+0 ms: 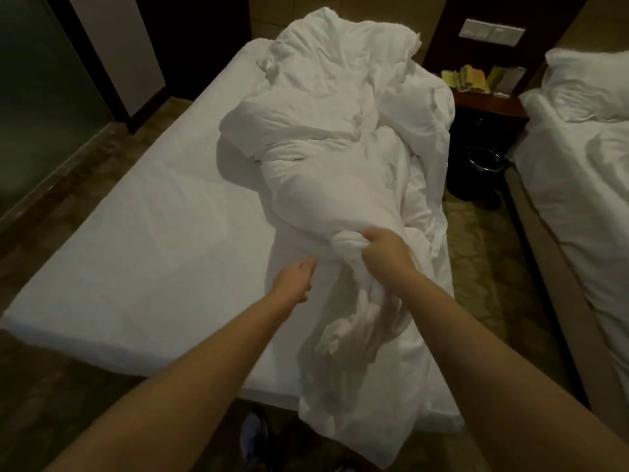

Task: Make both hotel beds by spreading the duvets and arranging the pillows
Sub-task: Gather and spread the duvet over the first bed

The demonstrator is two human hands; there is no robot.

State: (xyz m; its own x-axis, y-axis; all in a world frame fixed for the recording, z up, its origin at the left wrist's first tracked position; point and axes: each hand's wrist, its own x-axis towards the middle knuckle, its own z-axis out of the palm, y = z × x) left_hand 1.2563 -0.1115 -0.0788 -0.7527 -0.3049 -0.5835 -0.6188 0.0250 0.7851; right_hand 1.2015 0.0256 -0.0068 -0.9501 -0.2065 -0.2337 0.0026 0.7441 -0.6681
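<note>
A crumpled white duvet [343, 137] lies bunched in a long heap along the right half of the near bed [143, 226], and its lower end hangs over the foot edge. My right hand [384, 252] grips a bunched fold of the duvet near the foot. My left hand [294, 277] is just left of it, fingers curled at the duvet's edge; whether it holds the cloth is hidden. The second bed [578, 185] at the right carries a white pillow [589, 83] and a rumpled duvet.
A dark wooden nightstand [486, 107] with yellow-green items stands between the beds, below a wall switch panel [490, 32]. A round metal bin [483, 161] sits on the patterned floor in the narrow aisle. Dark wall panels run along the left.
</note>
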